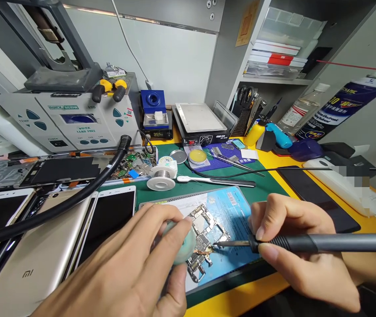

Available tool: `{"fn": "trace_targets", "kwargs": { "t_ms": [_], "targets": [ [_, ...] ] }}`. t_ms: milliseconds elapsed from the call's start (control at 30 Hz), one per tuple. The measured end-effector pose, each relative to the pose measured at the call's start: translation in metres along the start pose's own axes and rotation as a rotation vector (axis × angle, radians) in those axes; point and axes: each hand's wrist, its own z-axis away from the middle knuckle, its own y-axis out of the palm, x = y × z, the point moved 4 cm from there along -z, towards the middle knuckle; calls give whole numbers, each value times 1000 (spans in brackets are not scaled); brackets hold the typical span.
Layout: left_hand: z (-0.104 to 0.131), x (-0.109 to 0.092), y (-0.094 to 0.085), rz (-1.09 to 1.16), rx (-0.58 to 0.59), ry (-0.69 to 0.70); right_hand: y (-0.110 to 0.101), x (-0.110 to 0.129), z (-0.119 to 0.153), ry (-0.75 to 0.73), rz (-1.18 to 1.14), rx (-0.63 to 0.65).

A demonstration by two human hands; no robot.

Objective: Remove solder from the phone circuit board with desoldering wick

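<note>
My left hand (131, 264) is closed around a pale green round spool of desoldering braid (188, 246). A short copper-coloured strip of braid runs from it onto a phone logic board (202, 220). In my right hand (300, 237) is a soldering iron (283, 243), pinched near its collar. Its tip points left and meets or hovers just over the board by the braid's end; I cannot tell which. The board lies on a blue and white printed card (234, 211). Part of the board is hidden behind my left hand and the spool.
Behind the board lie a toothbrush (221, 181), a solder spool (161, 178), a flux tin (197, 156) and tweezers (234, 160). Phones (39, 246) line the left. A black hose (85, 193) arcs from the hot-air station (75, 119). A hot plate (201, 121) stands at the back.
</note>
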Motion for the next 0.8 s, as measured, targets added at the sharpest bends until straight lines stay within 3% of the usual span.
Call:
{"fn": "trace_targets", "kwargs": {
  "t_ms": [167,400,533,800],
  "targets": [
    [-2,0,0,-2,9,3,4,3,9,-40,96,-107],
    [2,0,2,-11,40,-113,6,5,12,-88,159,-150],
    [-1,0,6,-23,23,-45,10,6,10,-118,167,-135],
    [3,3,4,-1,33,-68,8,5,9,-92,171,-148]
  ]
}}
